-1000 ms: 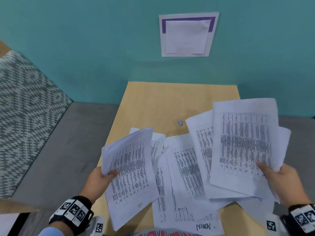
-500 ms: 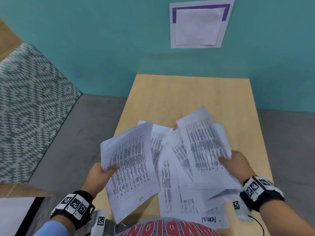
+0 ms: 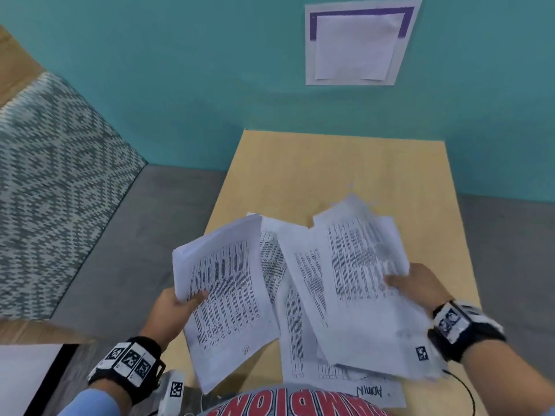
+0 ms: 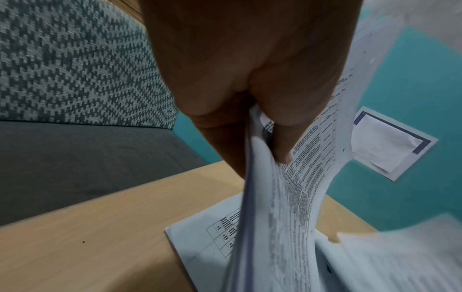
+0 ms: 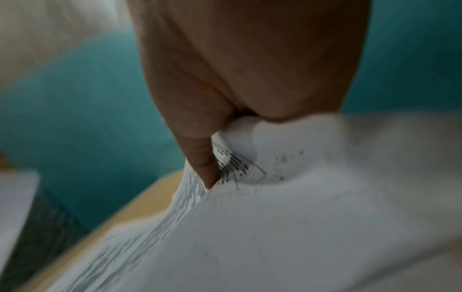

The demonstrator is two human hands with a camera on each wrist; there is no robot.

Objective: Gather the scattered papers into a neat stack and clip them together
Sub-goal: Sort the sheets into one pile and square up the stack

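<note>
My left hand [image 3: 183, 301] pinches a few printed sheets [image 3: 228, 292] by their left edge and holds them above the wooden table [image 3: 330, 163]; the left wrist view shows the thumb [image 4: 282, 138] pressed on the top page [image 4: 287, 207]. My right hand [image 3: 411, 285] grips another bundle of printed papers [image 3: 363, 274] by its right edge, blurred in the right wrist view [image 5: 275, 227]. More sheets [image 3: 303, 319] lie overlapping on the table between and under both bundles, one with handwriting near the front edge [image 3: 369, 391]. No clip shows in any view.
A teal wall [image 3: 210, 85] with a taped white and purple sheet [image 3: 357, 43] rises behind the table. A grey bench seat [image 3: 126, 241] with a patterned cushion back [image 3: 51, 187] runs along the left. Bare tabletop lies beyond the papers.
My right hand has carried its bundle leftward and down from the table's right side, over the loose sheets. The small clip seen earlier on the table is now hidden. The left hand stays put.
</note>
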